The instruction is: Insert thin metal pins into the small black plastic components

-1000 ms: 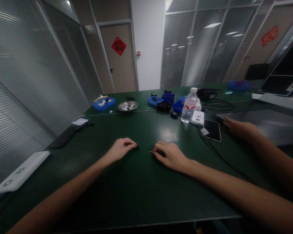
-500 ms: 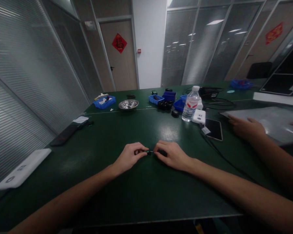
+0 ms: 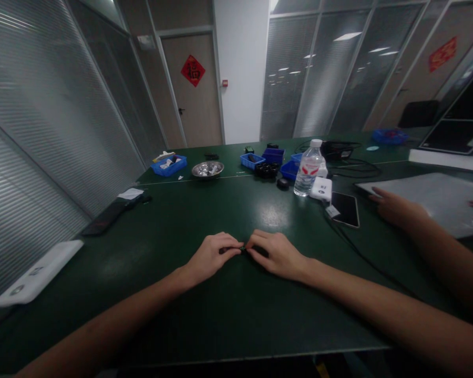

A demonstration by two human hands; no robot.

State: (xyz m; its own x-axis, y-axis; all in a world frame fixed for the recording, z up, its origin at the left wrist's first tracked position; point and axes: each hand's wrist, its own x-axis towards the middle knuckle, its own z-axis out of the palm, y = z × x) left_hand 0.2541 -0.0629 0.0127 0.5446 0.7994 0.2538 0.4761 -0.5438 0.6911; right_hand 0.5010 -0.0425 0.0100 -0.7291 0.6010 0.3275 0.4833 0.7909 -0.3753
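Note:
Just above the dark green table (image 3: pixel 220 315), my left hand (image 3: pixel 214 254) pinches a small dark piece with a green spot (image 3: pixel 243 249) between thumb and fingertips. My right hand (image 3: pixel 278 253) meets it from the other side, its thumb and fingers also closed in a pinch. The fingertips of both hands almost touch at the piece. Most of the piece is covered by the fingers, and its exact kind is too small to tell. Whatever my right fingertips hold is hidden.
Ahead stand a metal bowl (image 3: pixel 207 169), a blue tray (image 3: pixel 168 165) and a water bottle (image 3: pixel 308 169). A phone (image 3: pixel 345 209) and a cable (image 3: pixel 358 252) lie to the right. Another person's hand (image 3: pixel 400 210) rests on a clear plastic sheet (image 3: pixel 445 197). A white power bank (image 3: pixel 39 273) lies left.
My left fingertips have moved slightly right along the small piece, closing the gap to my right hand. The thin shiny bit between the hands no longer shows. The other person's hand shifted slightly.

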